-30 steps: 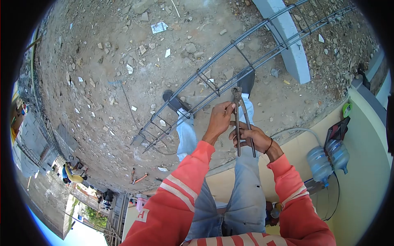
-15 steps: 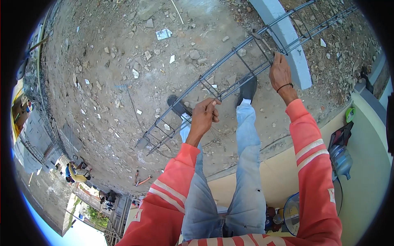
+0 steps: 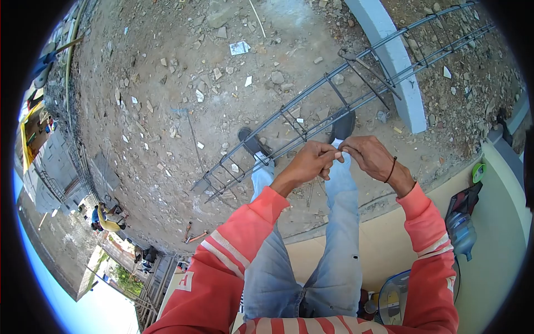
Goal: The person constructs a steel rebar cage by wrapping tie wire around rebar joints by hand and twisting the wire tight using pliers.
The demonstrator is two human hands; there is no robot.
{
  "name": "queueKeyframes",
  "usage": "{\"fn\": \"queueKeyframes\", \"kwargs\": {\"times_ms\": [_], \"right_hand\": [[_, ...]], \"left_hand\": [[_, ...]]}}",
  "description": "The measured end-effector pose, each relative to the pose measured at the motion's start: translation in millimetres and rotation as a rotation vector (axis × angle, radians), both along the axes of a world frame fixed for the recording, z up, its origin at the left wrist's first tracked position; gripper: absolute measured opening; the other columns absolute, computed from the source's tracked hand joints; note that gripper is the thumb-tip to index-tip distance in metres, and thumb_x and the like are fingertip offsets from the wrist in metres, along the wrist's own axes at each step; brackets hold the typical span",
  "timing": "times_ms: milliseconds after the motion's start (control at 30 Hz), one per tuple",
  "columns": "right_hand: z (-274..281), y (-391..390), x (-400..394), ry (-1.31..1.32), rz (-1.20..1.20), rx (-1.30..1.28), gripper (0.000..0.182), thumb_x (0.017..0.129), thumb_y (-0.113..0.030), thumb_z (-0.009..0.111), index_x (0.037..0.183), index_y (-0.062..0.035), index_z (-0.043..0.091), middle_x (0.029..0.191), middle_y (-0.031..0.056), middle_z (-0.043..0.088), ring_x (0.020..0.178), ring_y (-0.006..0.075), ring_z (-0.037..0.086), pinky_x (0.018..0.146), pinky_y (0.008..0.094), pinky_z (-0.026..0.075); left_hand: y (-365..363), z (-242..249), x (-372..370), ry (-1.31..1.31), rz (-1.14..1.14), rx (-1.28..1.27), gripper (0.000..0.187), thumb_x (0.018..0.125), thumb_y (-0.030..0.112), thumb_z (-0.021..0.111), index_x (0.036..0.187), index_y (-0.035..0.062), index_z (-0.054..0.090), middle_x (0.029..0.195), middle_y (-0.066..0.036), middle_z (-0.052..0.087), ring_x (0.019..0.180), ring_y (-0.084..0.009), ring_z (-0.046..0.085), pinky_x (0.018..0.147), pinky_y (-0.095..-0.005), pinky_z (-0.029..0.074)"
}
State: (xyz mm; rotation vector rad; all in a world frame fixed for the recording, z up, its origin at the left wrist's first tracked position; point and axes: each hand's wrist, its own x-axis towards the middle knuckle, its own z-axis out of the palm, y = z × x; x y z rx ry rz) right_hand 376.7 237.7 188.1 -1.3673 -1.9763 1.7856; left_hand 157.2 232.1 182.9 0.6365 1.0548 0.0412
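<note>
A long steel rebar cage runs diagonally in front of my legs, its thin bars joined by stirrups. Its upper right part lies across a pale, flat-sided beam. On the near side of the cage my two hands meet, fingertips touching or almost touching. My left hand is closed in a pinch, thumb against curled finger. Fingers of my right hand are pinched together beside it. Whatever lies between the fingertips is too small to make out. Neither hand appears to grip the cage.
Stones and broken tile pieces litter the dirt ground. My dark shoes stand beside the cage. A hammer-like tool lies at lower left. Against the wall at right are a blue water jug and a green roll. Another person is far left.
My right hand has left the cage near the beam and come down and left to my left hand. My left hand has shifted right, off the cage's lower bar. The view has turned slightly.
</note>
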Motion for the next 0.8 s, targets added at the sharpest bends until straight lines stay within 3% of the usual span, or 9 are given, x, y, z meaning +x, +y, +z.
{"fn": "queueKeyframes", "kwargs": {"times_ms": [33,200,300,400,533,567,633,700,800], "right_hand": [[4.0,1.3,3.0,0.052,-0.024,0.011,0.013,0.094,-0.014,0.056,0.095,-0.0039,0.064,0.082,0.0147,0.063,0.082,0.0369,0.061,0.075,0.0439,0.046],[13.5,27.6,43.9,0.039,0.044,0.27,0.009,0.091,-0.011,0.057,0.094,-0.0056,0.064,0.083,0.0113,0.065,0.084,0.0335,0.062,0.08,0.0425,0.044],[19.3,42.8,53.7,-0.213,0.263,0.278,0.009,0.089,-0.01,0.059,0.095,-0.0077,0.065,0.088,0.0093,0.067,0.088,0.0298,0.063,0.088,0.0424,0.042],[18.8,24.9,31.5,-0.343,0.381,0.26,0.01,0.088,-0.012,0.061,0.097,-0.0102,0.066,0.092,0.008,0.069,0.093,0.0272,0.064,0.093,0.0438,0.038],[26.3,-3.4,-33.5,-0.219,-0.005,0.074,0.012,0.086,-0.012,0.061,0.096,-0.008,0.067,0.087,0.0127,0.068,0.085,0.0325,0.065,0.079,0.0444,0.046],[24.3,-9.6,-46.6,-0.149,-0.174,-0.056,0.012,0.086,-0.011,0.061,0.095,-0.0075,0.067,0.086,0.0145,0.068,0.081,0.0348,0.065,0.074,0.0446,0.049],[11.7,-31.6,-65.3,-0.167,-0.062,-0.002,0.013,0.086,-0.011,0.06,0.096,-0.0072,0.068,0.084,0.0159,0.068,0.079,0.0367,0.064,0.07,0.0453,0.05],[0.7,-48.4,-86.6,-0.155,0.128,0.005,0.018,0.087,-0.008,0.057,0.1,-0.0084,0.07,0.082,0.0162,0.068,0.077,0.0376,0.065,0.068,0.0471,0.05],[-29.9,-78.5,-124.7,-0.085,0.081,-0.291,0.019,0.085,-0.007,0.057,0.1,-0.0059,0.071,0.081,0.0169,0.068,0.077,0.0361,0.066,0.067,0.0454,0.05]], "left_hand": [[1.1,3.4,-6.1,-0.117,0.136,-0.37,0.025,0.1,0.025,0.059,0.101,0.0013,0.068,0.065,0.005,0.044,0.055,-0.0069,0.042,0.054,-0.0272,0.045],[6.4,7.5,-38.5,-0.419,0.324,-0.798,0.029,0.101,0.03,0.057,0.104,0.0017,0.064,0.065,0.01,0.027,0.054,-0.0033,0.028,0.048,-0.022,0.029],[12.3,12.2,-39.5,-0.08,-0.035,-0.238,0.03,0.102,0.029,0.054,0.098,0.002,0.067,0.064,0.009,0.032,0.054,-0.0043,0.028,0.049,-0.0238,0.023],[15.4,10.6,-32.6,0.11,-0.152,0.085,0.029,0.101,0.026,0.053,0.094,0.0028,0.069,0.063,0.008,0.033,0.055,-0.0047,0.029,0.049,-0.0251,0.024],[3.3,-11.5,-43.0,0.117,-0.275,0.132,0.025,0.099,0.023,0.052,0.094,0.0064,0.07,0.06,0.004,0.038,0.053,-0.0104,0.035,0.05,-0.0295,0.029],[-8.6,-23.3,-52.7,0.086,-0.27,0.332,0.021,0.096,0.02,0.054,0.092,0.0076,0.07,0.06,0.001,0.042,0.054,-0.015,0.04,0.051,-0.0332,0.031],[-17.8,-25.3,-73.1,0.058,-0.259,0.528,0.016,0.093,0.017,0.056,0.091,0.0088,0.07,0.06,-0.002,0.046,0.055,-0.0196,0.044,0.053,-0.0368,0.034],[-20.6,-16.1,-99.6,0.146,-0.722,0.926,0.011,0.086,0.013,0.06,0.09,0.012,0.07,0.07,-0.004,0.055,0.072,-0.0245,0.055,0.067,-0.0393,0.041],[-34.7,-32.6,-141.2,-0.014,-0.823,1.199,0.013,0.082,0.012,0.061,0.092,0.0138,0.069,0.079,0.0,0.057,0.092,-0.0206,0.056,0.083,-0.0386,0.04]]}}
